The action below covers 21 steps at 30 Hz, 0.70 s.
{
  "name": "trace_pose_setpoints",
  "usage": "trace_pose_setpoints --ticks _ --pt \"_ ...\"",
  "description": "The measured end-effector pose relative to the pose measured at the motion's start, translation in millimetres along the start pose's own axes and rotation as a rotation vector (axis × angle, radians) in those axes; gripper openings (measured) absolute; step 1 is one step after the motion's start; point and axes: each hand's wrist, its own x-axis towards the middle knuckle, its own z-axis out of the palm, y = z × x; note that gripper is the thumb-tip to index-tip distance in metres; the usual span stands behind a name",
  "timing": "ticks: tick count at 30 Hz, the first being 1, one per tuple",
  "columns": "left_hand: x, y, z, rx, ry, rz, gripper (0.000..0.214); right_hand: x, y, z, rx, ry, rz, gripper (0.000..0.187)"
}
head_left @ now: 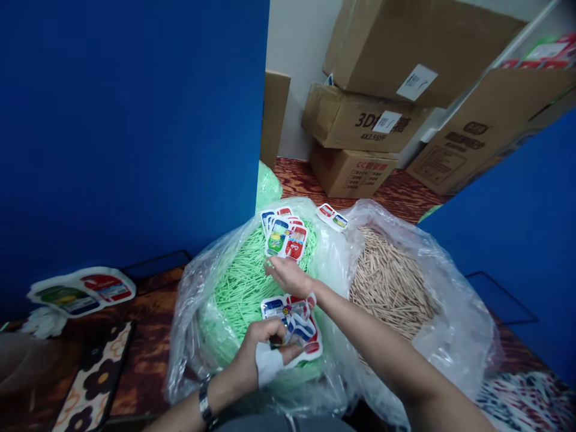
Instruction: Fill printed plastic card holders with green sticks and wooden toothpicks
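Note:
My left hand [261, 354], with a white bandage round the thumb and a watch at the wrist, is closed on a small stack of printed cards [297, 327] held over a clear bag of green sticks [238, 288]. My right hand [288, 273] reaches forward, palm down, fingers pinched on a fanned bunch of printed cards [284, 235] above the green sticks. To the right sits a second clear bag of tan wooden sticks [391, 282]. One loose card [333, 217] lies on the plastic between the two bags.
A pile of larger printed cards [83, 291] lies at the left on the wooden table [144, 354], near a white cloth [42, 322] and a flowered mat [96, 375]. Cardboard boxes [360, 120] are stacked behind. Blue panels [130, 120] stand left and right.

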Motion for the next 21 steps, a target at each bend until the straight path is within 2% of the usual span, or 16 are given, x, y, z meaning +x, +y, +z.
trace_pose_setpoints --ticks 5,7,9,11,13,15,18,21 --pt "3.2 6.0 2.4 -0.012 0.030 -0.032 0.031 3.4 -1.0 -1.2 0.636 0.211 0.156 0.027" --pt "3.5 6.5 3.1 -0.005 0.050 -0.032 0.031 4.3 0.8 -0.7 0.858 0.258 0.225 0.032" --pt "3.5 5.2 3.4 0.003 0.053 -0.035 0.030 3.6 0.9 -2.6 0.844 0.228 0.248 0.033" --pt "3.7 3.2 3.1 0.012 0.048 -0.032 0.030 1.6 -1.0 -6.8 0.666 0.191 0.234 0.031" --pt "4.2 2.3 1.9 0.023 0.050 -0.018 0.030 -0.9 -3.3 -11.7 0.477 0.203 0.205 0.028" --pt "5.2 3.5 -0.5 0.038 0.058 0.000 0.031 -2.8 -4.3 -15.7 0.427 0.241 0.189 0.027" --pt "7.2 7.1 -6.1 0.068 0.058 0.035 0.033 -4.3 -4.9 -21.6 0.650 0.339 0.236 0.029" --pt "10.4 8.6 -12.5 0.100 0.058 0.086 0.032 -6.2 -11.7 -33.4 0.978 0.529 0.281 0.032"
